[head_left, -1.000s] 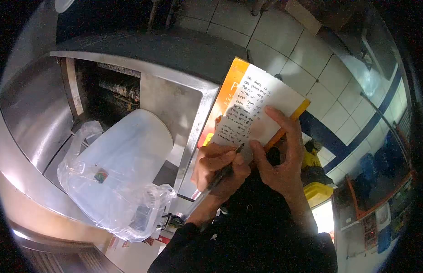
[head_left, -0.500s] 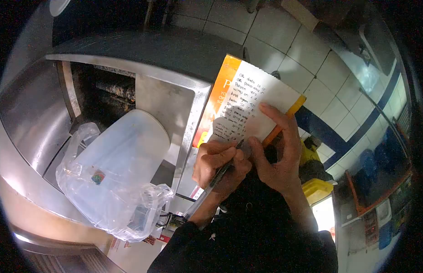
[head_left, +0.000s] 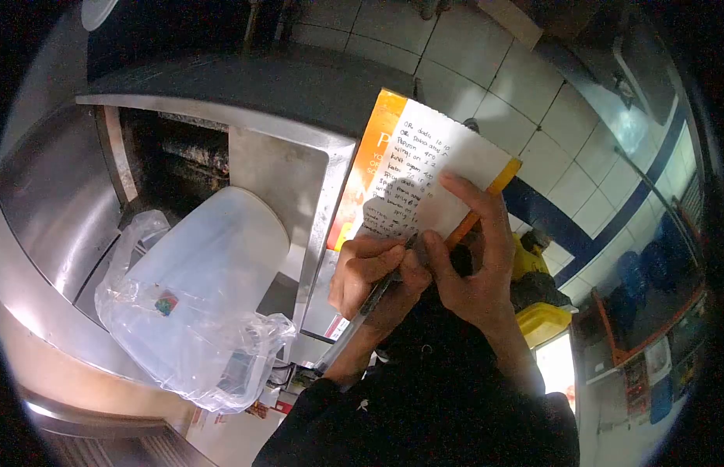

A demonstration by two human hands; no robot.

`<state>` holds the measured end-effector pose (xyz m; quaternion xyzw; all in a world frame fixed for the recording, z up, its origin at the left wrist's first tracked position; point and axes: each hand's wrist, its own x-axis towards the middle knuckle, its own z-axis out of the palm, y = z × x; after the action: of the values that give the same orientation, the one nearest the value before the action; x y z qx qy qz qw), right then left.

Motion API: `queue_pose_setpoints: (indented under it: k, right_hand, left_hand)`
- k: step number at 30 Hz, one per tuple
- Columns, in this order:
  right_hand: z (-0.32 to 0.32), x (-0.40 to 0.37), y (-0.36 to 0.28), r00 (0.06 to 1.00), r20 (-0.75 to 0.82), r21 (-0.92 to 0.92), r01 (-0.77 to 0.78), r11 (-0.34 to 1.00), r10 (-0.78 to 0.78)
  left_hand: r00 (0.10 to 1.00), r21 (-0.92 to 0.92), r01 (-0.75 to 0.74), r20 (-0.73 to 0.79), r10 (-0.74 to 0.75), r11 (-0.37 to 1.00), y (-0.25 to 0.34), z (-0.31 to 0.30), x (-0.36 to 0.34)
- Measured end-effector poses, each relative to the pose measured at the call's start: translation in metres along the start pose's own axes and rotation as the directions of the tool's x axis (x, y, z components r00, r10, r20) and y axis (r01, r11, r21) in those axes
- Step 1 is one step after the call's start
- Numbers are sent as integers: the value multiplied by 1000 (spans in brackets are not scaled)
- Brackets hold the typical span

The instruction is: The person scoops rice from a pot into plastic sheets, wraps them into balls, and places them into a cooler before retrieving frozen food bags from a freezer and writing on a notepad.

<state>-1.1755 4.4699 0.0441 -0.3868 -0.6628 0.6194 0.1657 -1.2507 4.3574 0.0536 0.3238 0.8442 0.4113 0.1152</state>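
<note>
My left hand (head_left: 363, 274) grips a dark pen (head_left: 371, 300) with its tip at the lower edge of a white paper sheet (head_left: 443, 163) covered in handwritten lines. The sheet lies on an orange board (head_left: 371, 163). My right hand (head_left: 477, 272) holds the sheet and board, index finger stretched up over the paper and thumb next to the pen tip. Both forearms come up from the bottom in black sleeves (head_left: 424, 412).
A translucent white plastic container (head_left: 210, 261) wrapped in a clear bag (head_left: 183, 350) lies in a stainless steel unit (head_left: 280, 175) on the left. A white tiled wall (head_left: 533, 86) with a blue stripe is behind. A yellow object (head_left: 545, 321) sits at right.
The pen hand has crept slightly up against the paper's lower edge. The view has shifted a little; the right hand keeps its hold.
</note>
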Motion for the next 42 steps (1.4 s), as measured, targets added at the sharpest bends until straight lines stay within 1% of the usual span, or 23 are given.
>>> queue_pose_setpoints:
  k: [3, 8, 10, 12, 13, 15, 16, 18, 19, 20, 22, 23, 24, 26, 27, 28, 30, 32, 33, 36, 38, 39, 42]
  right_hand:
    - [-1, 0, -1, 1000, 2, -14, 5, 1000, -5]
    - [-3, -1, 1, 1000, 3, -25, 17, 1000, -17]
    - [-7, -2, 3, 994, 109, -66, 34, 997, -27]
    - [-8, -2, 4, 989, 146, -70, 40, 997, -29]
    - [-9, -3, 4, 988, 150, -59, 33, 998, -24]
    - [-9, -4, 5, 988, 153, -71, 32, 997, -21]
    - [-9, -4, 4, 987, 157, -76, 40, 996, -28]
    - [-10, -5, 4, 985, 170, -105, 53, 993, -34]
    - [-10, -8, 3, 983, 178, -128, 60, 990, -36]
    - [-10, -9, 4, 981, 186, -125, 85, 989, -60]
    - [-12, -9, 5, 981, 156, -53, 129, 990, -119]
    - [-13, -9, 5, 977, 151, -50, 160, 986, -151]
    - [-15, -9, 4, 972, 146, -47, 191, 980, -183]
    - [-18, -10, -3, 978, 99, 376, 134, 917, -184]
    - [-25, -8, -7, 976, 156, 333, 96, 938, -155]
    - [-30, -6, -11, 963, 171, 348, 141, 927, -210]
    - [-36, -2, -12, 978, 171, 263, 71, 962, -119]
    - [-40, 5, -6, 951, 280, 288, 45, 956, -129]
    - [-39, 8, 1, 950, 268, 227, 102, 969, -162]
    - [-48, 10, -21, 938, 324, 92, 96, 991, -121]
    - [-41, 13, -11, 918, 328, 280, 132, 951, -224]
    - [-38, 17, -13, 893, 368, 275, 163, 947, -260]
    - [-41, 19, -12, 898, 389, 85, 188, 978, -207]
  left_hand:
    - [996, -67, 27, -88, -33, 997, -4, 6, -5]
    - [999, -37, -8, -50, 6, 999, -2, 4, 0]
    - [998, -24, -47, -48, 46, 999, -2, 3, -1]
    - [983, -269, 2, -176, -51, 963, -1, 3, -4]
    - [983, -270, 6, -175, -55, 963, 2, 1, -4]
    - [945, -430, 18, -288, -156, 902, 9, -10, 5]
    - [942, -427, 15, -297, -156, 904, 6, -16, 5]
    - [979, -264, -27, -202, -28, 964, -3, -36, 5]
    - [998, 29, -39, 58, 37, 999, 1, -56, 11]
    - [980, 27, 192, 55, -193, 981, 9, -56, 9]
    - [982, 343, -85, 186, 21, 935, 23, -61, 27]
    - [978, 343, -47, 207, -27, 938, 27, -60, 26]
    - [987, 352, -64, 163, 6, 934, 28, -57, 24]
    - [991, 475, -119, 115, 73, 872, 30, -46, 19]
    - [993, 493, -118, 61, 101, 862, 35, -43, 17]
    - [996, 511, -83, 22, 83, 856, 40, -40, 14]
    - [995, 532, -46, -52, 87, 845, 45, -39, 5]
    - [993, 496, 29, -113, 32, 868, 50, -39, -1]
    - [983, 502, 42, -176, 55, 864, 53, -39, -5]
    - [980, 522, 124, -195, -23, 844, 55, -38, -20]
    - [954, 432, 166, -298, -33, 886, 59, -40, -35]
    - [934, 422, 196, -356, -37, 885, 63, -49, -48]
    - [899, 281, 245, -425, -108, 928, 60, -59, -110]
